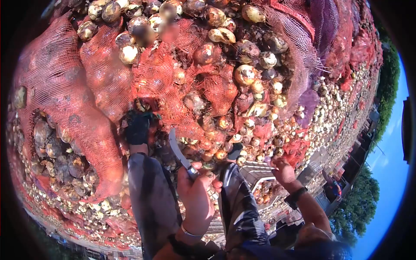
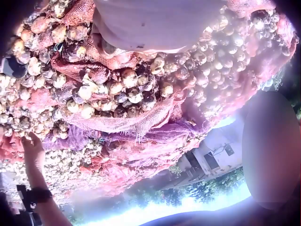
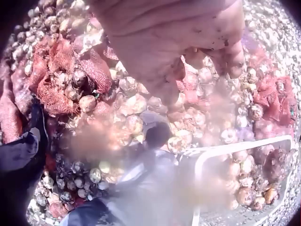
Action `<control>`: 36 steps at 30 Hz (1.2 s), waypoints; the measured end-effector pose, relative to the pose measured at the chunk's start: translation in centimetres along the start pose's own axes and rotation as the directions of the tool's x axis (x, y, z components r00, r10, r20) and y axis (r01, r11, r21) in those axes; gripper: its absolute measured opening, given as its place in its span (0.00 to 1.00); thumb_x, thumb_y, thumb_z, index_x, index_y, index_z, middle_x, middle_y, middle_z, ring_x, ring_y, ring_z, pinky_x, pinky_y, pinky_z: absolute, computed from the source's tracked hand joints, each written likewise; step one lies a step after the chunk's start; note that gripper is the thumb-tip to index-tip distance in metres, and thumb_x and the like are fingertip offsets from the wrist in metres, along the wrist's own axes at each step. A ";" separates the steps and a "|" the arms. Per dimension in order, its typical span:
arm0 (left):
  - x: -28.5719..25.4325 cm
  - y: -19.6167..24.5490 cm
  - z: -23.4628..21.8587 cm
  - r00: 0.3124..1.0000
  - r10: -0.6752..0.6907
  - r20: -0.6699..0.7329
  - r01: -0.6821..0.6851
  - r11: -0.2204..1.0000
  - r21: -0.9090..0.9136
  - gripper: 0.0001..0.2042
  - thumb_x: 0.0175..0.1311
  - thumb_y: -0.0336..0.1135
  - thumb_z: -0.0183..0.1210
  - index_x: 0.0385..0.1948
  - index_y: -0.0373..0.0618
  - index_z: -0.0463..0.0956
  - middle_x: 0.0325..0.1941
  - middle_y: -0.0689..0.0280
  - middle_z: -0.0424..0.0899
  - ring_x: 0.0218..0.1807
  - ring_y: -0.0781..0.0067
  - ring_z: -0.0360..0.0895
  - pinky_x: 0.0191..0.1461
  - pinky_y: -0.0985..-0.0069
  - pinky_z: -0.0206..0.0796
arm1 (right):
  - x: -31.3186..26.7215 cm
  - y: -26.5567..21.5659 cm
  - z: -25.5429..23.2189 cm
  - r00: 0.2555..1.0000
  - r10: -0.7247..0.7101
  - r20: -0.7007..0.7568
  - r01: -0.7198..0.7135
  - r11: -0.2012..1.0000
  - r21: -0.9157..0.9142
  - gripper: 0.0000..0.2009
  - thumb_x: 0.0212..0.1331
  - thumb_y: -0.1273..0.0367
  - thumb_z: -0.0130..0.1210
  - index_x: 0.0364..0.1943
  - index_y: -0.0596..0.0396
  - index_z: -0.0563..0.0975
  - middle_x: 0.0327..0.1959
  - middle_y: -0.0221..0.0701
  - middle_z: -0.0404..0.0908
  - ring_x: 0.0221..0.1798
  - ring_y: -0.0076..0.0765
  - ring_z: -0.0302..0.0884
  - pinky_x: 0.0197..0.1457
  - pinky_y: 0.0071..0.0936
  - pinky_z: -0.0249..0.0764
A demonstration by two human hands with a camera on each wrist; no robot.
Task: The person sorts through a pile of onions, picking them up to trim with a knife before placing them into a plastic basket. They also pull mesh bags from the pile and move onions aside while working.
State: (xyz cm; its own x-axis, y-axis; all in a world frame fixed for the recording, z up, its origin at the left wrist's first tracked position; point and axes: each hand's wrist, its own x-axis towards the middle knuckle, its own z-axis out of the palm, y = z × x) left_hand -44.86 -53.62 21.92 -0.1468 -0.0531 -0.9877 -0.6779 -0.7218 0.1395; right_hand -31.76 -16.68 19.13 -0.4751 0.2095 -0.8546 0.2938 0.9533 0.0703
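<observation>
My left hand (image 1: 198,201) grips the dark handle of a curved knife (image 1: 175,147), its blade pointing up and away over the onions (image 1: 203,54). In the left wrist view, the left hand (image 2: 146,23) is a large pale shape at the top, and the knife is hidden. My right hand (image 1: 284,172), above a black wristband (image 1: 294,197), hovers near the far edge of a pale plastic crate (image 1: 255,169). Seen from the right wrist, the right hand (image 3: 174,42) has loosely bent, spread fingers over the onions, with nothing visible in them.
Red mesh sacks (image 1: 65,86) full of onions lie at the left and ahead. A purple mesh sack (image 1: 325,26) is at upper right. Onions lie in the crate, between my legs (image 1: 154,190) and across the ground. Trees (image 1: 355,199) stand beyond at right.
</observation>
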 end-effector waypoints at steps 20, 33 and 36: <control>0.6 -0.2 -2.1 0.989 0.124 0.075 -0.100 0.960 -0.263 0.15 0.59 0.21 0.56 0.48 0.40 0.70 0.32 0.62 0.80 0.26 0.72 0.77 0.32 0.74 0.70 | 17.8 -19.6 -18.4 0.835 -0.387 0.391 0.457 0.094 -0.884 0.09 0.61 0.70 0.53 0.42 0.52 0.80 0.36 0.32 0.84 0.37 0.33 0.84 0.36 0.38 0.80; 0.7 0.2 -2.8 0.991 0.131 0.033 -0.118 0.955 -0.274 0.16 0.56 0.22 0.55 0.48 0.41 0.71 0.33 0.61 0.79 0.25 0.66 0.77 0.30 0.70 0.72 | 19.7 -24.7 -17.3 0.482 -0.602 -0.637 0.313 0.797 -0.517 0.22 0.51 0.72 0.62 0.54 0.48 0.79 0.57 0.36 0.80 0.58 0.44 0.78 0.57 0.39 0.76; 1.0 0.9 -3.1 0.994 0.103 0.027 -0.090 0.945 -0.316 0.15 0.57 0.22 0.56 0.48 0.41 0.71 0.33 0.62 0.79 0.26 0.69 0.77 0.32 0.72 0.72 | 18.2 -34.2 -14.2 0.251 -0.910 -0.329 0.633 0.412 -0.656 0.26 0.47 0.66 0.65 0.55 0.45 0.77 0.62 0.38 0.75 0.66 0.49 0.71 0.67 0.46 0.67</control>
State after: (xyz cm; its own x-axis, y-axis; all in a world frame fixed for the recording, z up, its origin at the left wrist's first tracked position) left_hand -43.43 -56.46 20.80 -0.2356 -0.1088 -0.9657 -0.3998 -0.8949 0.1983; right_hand -62.20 -42.35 8.44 -0.6598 -0.7435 -0.1092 -0.7237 0.6678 -0.1742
